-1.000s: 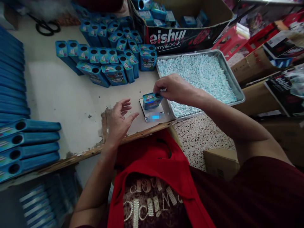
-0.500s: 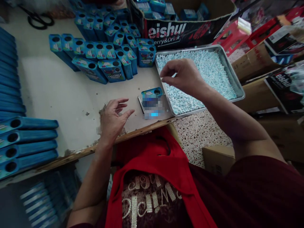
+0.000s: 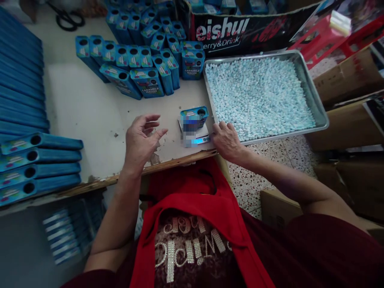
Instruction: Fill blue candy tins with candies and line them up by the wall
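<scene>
blue boxes: "caramelo macizo" | black carton: "eishul" | scale (display lit)

Two hands, one scale, one tray, one pair of scissors.

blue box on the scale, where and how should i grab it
Probably best to bring the left hand in from the left and pinch the blue box across its broad front and back faces, just below the top. It stands upright, its narrow left end faces that hand, and the round opening sits toward the right.
</scene>
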{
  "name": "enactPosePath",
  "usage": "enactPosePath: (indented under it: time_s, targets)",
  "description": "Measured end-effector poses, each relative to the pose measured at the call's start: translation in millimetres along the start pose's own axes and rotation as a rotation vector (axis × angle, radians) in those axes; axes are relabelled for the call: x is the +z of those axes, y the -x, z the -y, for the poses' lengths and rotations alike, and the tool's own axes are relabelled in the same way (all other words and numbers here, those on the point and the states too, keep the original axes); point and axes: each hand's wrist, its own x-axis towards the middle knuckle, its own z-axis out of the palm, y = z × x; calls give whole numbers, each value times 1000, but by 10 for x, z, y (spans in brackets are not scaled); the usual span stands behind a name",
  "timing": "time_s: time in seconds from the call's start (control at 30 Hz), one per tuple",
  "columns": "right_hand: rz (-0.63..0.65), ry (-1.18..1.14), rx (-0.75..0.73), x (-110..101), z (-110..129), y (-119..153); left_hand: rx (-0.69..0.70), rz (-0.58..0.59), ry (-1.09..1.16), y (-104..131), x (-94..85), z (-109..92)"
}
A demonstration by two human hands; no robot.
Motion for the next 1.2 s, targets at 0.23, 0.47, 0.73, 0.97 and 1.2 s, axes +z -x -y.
enactPosePath:
  time_s: [0.23,0.47,0.73,0.97,1.2]
  targets:
    - [-98,-108,-43,89,-118,-21,9,-2,-27,37,-18,-56]
    - [-328,-464,-27,-153,-337,70,80,42,-58,27,188,-203]
    - [-571,-673,-102,-541,-484,-401,297,62,-239,-129,580,-482]
    - [-639,-862,-7,-468,-700,-455,367,257,-342,-418,773,-603]
    - [-639,-681,-108,-769,-314,-1455,111,-63,-548,-1167,-1213,-319]
